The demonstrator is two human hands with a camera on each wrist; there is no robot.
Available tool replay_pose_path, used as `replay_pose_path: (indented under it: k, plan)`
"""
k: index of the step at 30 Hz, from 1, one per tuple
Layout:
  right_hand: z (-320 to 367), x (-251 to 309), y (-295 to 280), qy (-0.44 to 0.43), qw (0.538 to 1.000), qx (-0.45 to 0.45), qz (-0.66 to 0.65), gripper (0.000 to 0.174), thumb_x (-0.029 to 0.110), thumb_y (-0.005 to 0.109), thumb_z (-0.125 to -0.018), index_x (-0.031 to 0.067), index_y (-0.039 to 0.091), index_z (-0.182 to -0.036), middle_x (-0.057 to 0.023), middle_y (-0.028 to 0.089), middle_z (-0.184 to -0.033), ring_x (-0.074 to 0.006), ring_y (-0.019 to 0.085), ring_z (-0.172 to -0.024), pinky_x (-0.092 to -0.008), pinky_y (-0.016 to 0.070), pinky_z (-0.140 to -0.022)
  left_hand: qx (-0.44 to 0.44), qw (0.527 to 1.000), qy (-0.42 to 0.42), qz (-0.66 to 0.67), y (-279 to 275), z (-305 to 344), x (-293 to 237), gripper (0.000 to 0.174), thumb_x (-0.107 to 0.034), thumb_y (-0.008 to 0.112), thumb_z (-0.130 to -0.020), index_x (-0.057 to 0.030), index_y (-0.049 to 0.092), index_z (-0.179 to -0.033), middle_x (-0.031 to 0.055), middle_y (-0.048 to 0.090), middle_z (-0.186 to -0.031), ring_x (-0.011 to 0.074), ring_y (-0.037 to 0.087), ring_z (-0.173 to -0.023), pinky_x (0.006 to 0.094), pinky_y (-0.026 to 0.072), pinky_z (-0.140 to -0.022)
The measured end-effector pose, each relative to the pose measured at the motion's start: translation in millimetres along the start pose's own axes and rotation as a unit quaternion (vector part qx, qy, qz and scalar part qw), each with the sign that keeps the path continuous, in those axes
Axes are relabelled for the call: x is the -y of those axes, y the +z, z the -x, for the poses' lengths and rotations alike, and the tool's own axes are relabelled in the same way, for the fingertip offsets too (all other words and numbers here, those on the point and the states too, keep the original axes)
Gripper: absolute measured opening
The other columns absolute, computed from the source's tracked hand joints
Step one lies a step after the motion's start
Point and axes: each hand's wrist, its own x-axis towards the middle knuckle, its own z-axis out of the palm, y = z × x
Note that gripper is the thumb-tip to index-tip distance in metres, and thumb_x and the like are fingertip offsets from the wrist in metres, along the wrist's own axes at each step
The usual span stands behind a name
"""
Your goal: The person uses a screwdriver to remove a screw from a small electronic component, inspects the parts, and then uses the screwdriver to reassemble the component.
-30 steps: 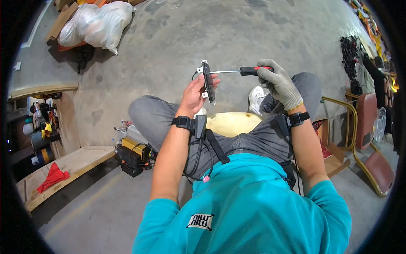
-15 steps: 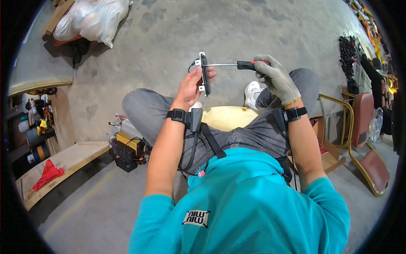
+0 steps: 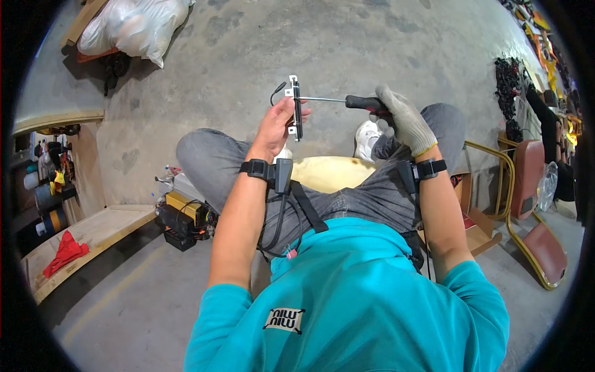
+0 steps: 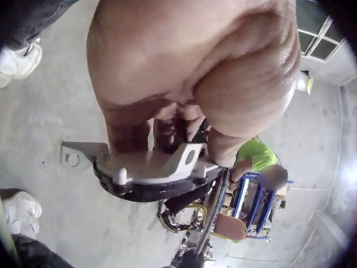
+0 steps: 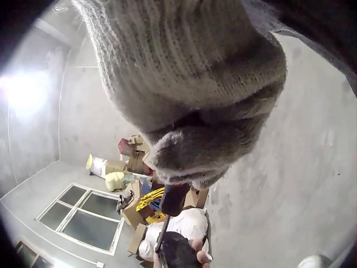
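Grip: one screwdriver [image 3: 361, 102], one device [image 3: 298, 118]

Head view looks down on the screwdriver [image 3: 361, 102]; closer wrist views, from its opposite ends, share its shaft [image 4: 212, 213]

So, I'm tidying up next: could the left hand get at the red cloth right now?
Probably not: the left hand holds the bracketed part, and the red cloth seems beyond seated reach.

The slim black part [image 4: 146, 191] looks like glossy, smooth plastic; the pale bracket [image 4: 139, 165] against it, matt metal. Beside it, the thin screwdriver shaft [image 3: 323, 99] is shiny metal, the grey glove [image 3: 410, 122] rough knitted cloth.
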Motion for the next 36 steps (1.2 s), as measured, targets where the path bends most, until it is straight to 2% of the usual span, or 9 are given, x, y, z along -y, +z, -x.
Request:
replay_pose_path:
  k: [4, 15, 21, 24, 29, 30, 32, 34, 36]
  plan:
    - [-2.0, -0.2, -2.6, -0.001, 1.0, -0.007, -0.003, 0.043, 0.046, 0.055, -0.097, 0.0039, 0.061, -0.106, -0.0006, 0.058, -0.078, -0.002, 0.046, -0.051, -0.0161, 0.0372, -0.043, -0.006, 1.0, -0.004, -0.005, 0.9, 0.8, -1.1, 0.042, -0.038, 0.051, -0.101, -0.0027, 0.061, -0.122, 0.0071, 0.068, -0.107, 0.015, 0.064, -0.097, 0.028, 0.0523, -0.086]
    - [-0.2, -5.9, 2.2, -0.097, 0.994, 0.008, -0.054, 0.04, 0.033, 0.058, -0.095, -0.0008, 0.059, -0.116, -0.0043, 0.058, -0.085, -0.0085, 0.055, -0.069, -0.0217, 0.0457, -0.062, 0.011, 1.0, -0.023, -0.015, -1.6, 1.0, 1.1, 0.044, -0.042, 0.052, -0.1, -0.0044, 0.063, -0.121, 0.0058, 0.068, -0.103, 0.0133, 0.064, -0.091, 0.0263, 0.0521, -0.082]
    - [-2.8, 0.6, -10.4, 0.018, 0.999, 0.044, -0.007, 0.037, 0.033, 0.061, -0.096, 0.0004, 0.059, -0.112, -0.0038, 0.056, -0.085, -0.009, 0.053, -0.063, -0.0209, 0.0452, -0.056, -0.004, 0.998, -0.047, -0.034, -3.9, -0.7, 2.3, 0.043, -0.041, 0.049, -0.102, -0.0047, 0.063, -0.12, 0.0046, 0.068, -0.103, 0.013, 0.065, -0.089, 0.0263, 0.0532, -0.08]
    - [-8.4, -5.1, -7.0, -0.056, 0.998, 0.004, -0.039, 0.034, 0.033, 0.06, -0.097, 0.0009, 0.06, -0.109, -0.0031, 0.056, -0.084, -0.0077, 0.053, -0.062, -0.0195, 0.0435, -0.053, -0.001, 0.999, -0.038, -0.03, -0.5, -0.9, 3.4, 0.042, -0.039, 0.049, -0.102, -0.004, 0.063, -0.118, 0.0044, 0.068, -0.105, 0.0135, 0.065, -0.09, 0.0273, 0.0539, -0.082]
    - [-9.5, -8.4, 1.4, -0.114, 0.987, -0.026, -0.107, 0.028, 0.024, 0.057, -0.096, 0.0004, 0.059, -0.111, -0.0049, 0.06, -0.086, -0.0099, 0.059, -0.066, -0.0198, 0.0507, -0.06, 0.003, 0.999, -0.035, -0.026, -1.2, -0.2, 2.6, 0.042, -0.038, 0.05, -0.102, -0.0016, 0.062, -0.119, 0.0049, 0.067, -0.109, 0.0148, 0.065, -0.093, 0.0268, 0.054, -0.084]
    - [-8.0, -5.5, 1.0, -0.114, 0.987, -0.032, -0.106, 0.028, 0.024, 0.057, -0.096, 0.0004, 0.059, -0.111, -0.0049, 0.06, -0.086, -0.0099, 0.059, -0.066, -0.0198, 0.0507, -0.06, -0.003, 0.999, -0.044, -0.026, -1.4, 0.4, 2.4, 0.042, -0.038, 0.05, -0.101, -0.0015, 0.062, -0.119, 0.0051, 0.067, -0.109, 0.0148, 0.065, -0.093, 0.0266, 0.054, -0.084]
    - [-3.2, 1.3, -3.8, 0.025, 0.999, 0.008, -0.044, 0.031, 0.026, 0.057, -0.095, 0.0001, 0.06, -0.111, -0.0057, 0.06, -0.085, -0.0098, 0.059, -0.064, -0.0204, 0.0505, -0.058, 0.024, 0.998, -0.052, -0.024, -6.2, -2.4, 6.9, 0.044, -0.039, 0.051, -0.101, -0.0013, 0.061, -0.12, 0.0056, 0.066, -0.112, 0.0149, 0.065, -0.093, 0.0271, 0.0543, -0.083]
    - [-3.7, -2.7, -9.3, 0.019, 0.999, 0.026, -0.038, 0.032, 0.027, 0.056, -0.095, 0.0, 0.059, -0.112, -0.0056, 0.06, -0.082, -0.0099, 0.058, -0.062, -0.0211, 0.0499, -0.056, -0.011, 0.999, -0.046, -0.001, 0.0, 1.3, 2.3, 0.04, -0.038, 0.053, -0.101, -0.0031, 0.064, -0.116, 0.0033, 0.067, -0.099, 0.0135, 0.064, -0.086, 0.0263, 0.0525, -0.08]
    - [-9.1, -5.5, -6.9, -0.034, 0.996, 0.015, -0.08, 0.032, 0.027, 0.056, -0.095, -0.0007, 0.06, -0.11, -0.0053, 0.06, -0.084, -0.0095, 0.059, -0.066, -0.0209, 0.0488, -0.058, -0.016, 0.999, -0.039, -0.009, 3.5, 2.4, 1.2, 0.041, -0.039, 0.053, -0.1, -0.0023, 0.063, -0.117, 0.004, 0.067, -0.1, 0.0139, 0.064, -0.087, 0.0268, 0.0529, -0.081]
